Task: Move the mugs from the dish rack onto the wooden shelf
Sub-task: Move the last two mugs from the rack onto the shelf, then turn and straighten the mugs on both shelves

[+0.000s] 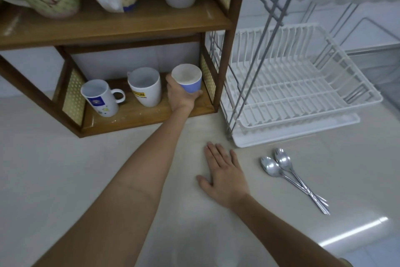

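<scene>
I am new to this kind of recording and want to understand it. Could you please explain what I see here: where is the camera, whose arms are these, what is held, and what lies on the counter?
There is no machine here. A person wears one wide-angle camera on the head, so you look down along their own two arms.

The left hand reaches into the lower level of the wooden shelf and grips a blue mug. Two white mugs already stand there: one with a yellow label and one with a blue label. More mugs stand on the upper level.

The right hand lies flat and empty on the pale counter. Beside it lie two metal spoons. To the right stands the white dish rack; its lower basket shows no mugs.
</scene>
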Motion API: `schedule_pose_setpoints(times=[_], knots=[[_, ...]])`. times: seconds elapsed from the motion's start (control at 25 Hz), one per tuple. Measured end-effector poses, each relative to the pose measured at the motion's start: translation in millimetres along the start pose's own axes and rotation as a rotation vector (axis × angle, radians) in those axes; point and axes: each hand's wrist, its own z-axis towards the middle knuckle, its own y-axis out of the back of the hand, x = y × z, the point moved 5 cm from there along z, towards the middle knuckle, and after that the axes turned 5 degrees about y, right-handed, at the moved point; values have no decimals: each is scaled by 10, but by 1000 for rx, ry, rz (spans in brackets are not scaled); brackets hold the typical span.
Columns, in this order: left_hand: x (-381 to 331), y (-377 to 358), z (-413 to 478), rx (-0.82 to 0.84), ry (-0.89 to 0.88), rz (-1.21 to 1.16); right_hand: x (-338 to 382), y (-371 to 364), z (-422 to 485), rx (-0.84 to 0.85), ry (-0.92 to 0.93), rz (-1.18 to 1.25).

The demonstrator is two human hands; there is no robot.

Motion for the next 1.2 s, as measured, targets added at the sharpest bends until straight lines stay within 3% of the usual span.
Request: schedule_pose_setpoints(times=[0.32,0.72,0.92,1.08,1.2], knots=[[57,93,-66,58,23,33,-9,-22,11,3,2,-6],[416,898,-957,163,-161,85,20,46,8,24,-8,16],[-127,1799,-934,-14,-403,129,449,751,418,-252,103,202],[-948,2630,-748,-241,-607,84,989,1873,948,-490,276,349],[-1578,3107,-459,-355,-658,119,1337,2795,1440,-543,462,360]])
